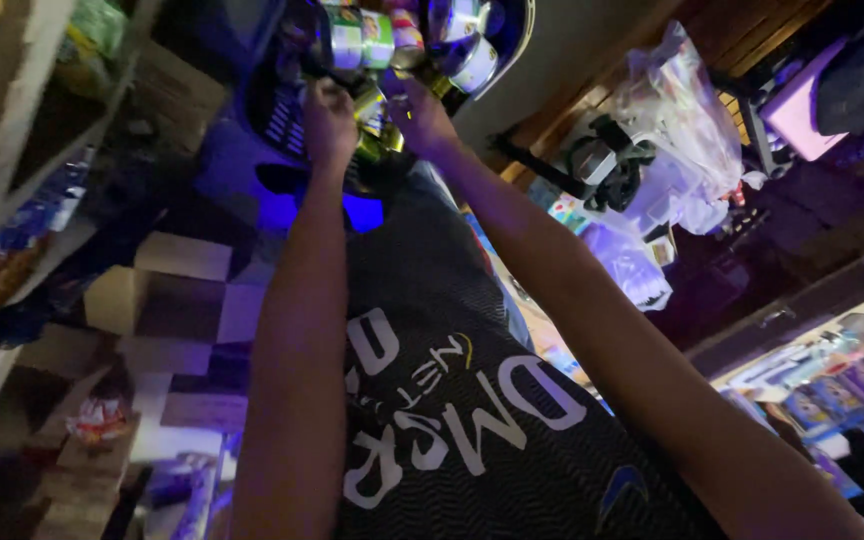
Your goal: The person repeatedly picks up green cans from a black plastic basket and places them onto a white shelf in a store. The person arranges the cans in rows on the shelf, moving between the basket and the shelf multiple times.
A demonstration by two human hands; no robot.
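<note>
A dark blue plastic basket (pixel 272 110) at the top of the head view holds several cans (pixel 362 38) with green, white and silver labels. Both my arms reach out to it over my dark printed shirt (pixel 452 400). My left hand (pixel 327 120) is closed at the basket's near edge, its fingers against a green and yellow can (pixel 372 125). My right hand (pixel 417 112) is closed around the same cluster of cans from the other side. The dim, blurred light hides exactly which can each hand grips.
Shelves with packaged goods (pixel 22 220) run along the left. Cardboard boxes (pixel 177 290) lie on the floor below the basket. A clear plastic bag (pixel 677 120) and other items hang at the right, above more colourful packets (pixel 832 390).
</note>
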